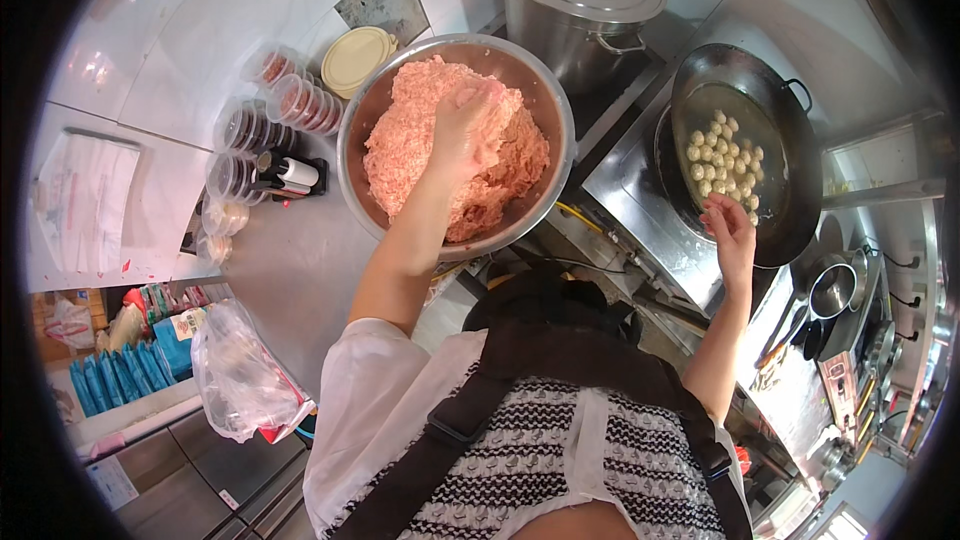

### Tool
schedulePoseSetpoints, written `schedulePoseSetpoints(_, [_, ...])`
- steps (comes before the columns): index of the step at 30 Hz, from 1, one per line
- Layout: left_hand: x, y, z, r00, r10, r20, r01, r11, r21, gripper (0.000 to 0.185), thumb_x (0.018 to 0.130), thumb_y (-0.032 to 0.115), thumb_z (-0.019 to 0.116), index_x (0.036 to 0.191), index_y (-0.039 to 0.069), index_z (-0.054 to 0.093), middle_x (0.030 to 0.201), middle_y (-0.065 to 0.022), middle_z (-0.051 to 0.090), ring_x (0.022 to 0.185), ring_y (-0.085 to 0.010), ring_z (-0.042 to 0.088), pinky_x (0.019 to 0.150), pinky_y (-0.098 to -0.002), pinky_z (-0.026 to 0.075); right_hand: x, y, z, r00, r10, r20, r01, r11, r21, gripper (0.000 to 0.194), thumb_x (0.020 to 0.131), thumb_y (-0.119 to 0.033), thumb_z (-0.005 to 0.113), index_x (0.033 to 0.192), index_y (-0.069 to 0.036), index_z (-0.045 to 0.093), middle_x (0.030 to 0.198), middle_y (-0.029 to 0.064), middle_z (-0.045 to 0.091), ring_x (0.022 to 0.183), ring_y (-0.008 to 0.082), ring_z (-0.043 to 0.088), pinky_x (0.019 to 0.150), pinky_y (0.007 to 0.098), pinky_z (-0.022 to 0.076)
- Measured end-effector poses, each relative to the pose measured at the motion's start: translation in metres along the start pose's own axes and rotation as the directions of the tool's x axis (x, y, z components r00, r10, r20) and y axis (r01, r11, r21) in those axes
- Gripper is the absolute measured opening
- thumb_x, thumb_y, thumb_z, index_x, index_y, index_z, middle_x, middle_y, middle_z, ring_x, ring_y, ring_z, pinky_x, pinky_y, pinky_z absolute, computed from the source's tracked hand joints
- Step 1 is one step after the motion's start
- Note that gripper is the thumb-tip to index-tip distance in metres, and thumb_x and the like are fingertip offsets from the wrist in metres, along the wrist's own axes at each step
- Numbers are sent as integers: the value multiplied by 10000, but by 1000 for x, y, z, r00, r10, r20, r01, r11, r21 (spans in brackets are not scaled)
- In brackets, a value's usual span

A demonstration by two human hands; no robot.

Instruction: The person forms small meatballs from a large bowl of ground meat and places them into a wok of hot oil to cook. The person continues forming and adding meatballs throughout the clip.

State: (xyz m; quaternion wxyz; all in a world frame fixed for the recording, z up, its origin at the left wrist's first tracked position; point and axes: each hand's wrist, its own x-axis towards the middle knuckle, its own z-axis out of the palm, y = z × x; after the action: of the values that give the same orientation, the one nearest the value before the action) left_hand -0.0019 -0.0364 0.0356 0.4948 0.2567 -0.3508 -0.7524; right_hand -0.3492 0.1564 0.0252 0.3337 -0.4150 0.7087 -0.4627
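Observation:
A wide steel bowl [559,157] holds a large mound of pink minced meat [409,120]. My left hand [469,127] is in the meat, its fingers curled around some of it near the top of the mound. Over the near edge of a black wok [802,180], my right hand [731,229] hangs with its thumb and fingertips close together; whether anything is between them cannot be told. Beneath and beyond those fingertips, many pale meatballs [724,154] lie in the wok's liquid.
A lidded steel stockpot [581,15] stands behind the bowl, left of the wok. Left of the bowl are a round cream lid [358,60], stacked clear tubs [304,101] and a black holder [319,178]. A plastic bag [240,375] sits lower left; pans [832,286] lie at right.

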Motion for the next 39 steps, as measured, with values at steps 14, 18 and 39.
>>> schedulePoseSetpoints(14, [-18, -42, 29, 910, 100, 401, -404, 422, 812, 245, 723, 119, 616, 921, -21, 581, 815, -195, 631, 789, -313, 649, 653, -359, 486, 12, -121, 157, 733, -602, 317, 657, 748, -98, 466, 683, -71, 725, 1125, -71, 577, 998, 133, 573, 762, 297, 606, 695, 298, 516])
schedulePoseSetpoints(18, [-20, -50, 27, 908, -16, 419, -417, 45, 908, 166, 799, 197, 563, 883, 55, 584, 760, -186, 620, 747, -376, 609, 630, -456, 474, 20, -103, 158, 806, -488, 334, 560, 813, -163, 311, 703, -35, 647, 1011, -42, 610, 849, 120, 609, 758, 304, 609, 708, 310, 517])
schedulePoseSetpoints(39, [-21, -110, -96, 896, -313, 314, -384, -194, 903, 181, 850, 151, 547, 995, 47, 575, 917, -157, 605, 765, -319, 602, 694, -386, 493, 62, 69, -72, 953, 130, -275, -167, 979, -118, 474, 942, -427, 467, 1251, -71, 519, 1178, 44, 567, 1087, 177, 516, 898, 320, 386])
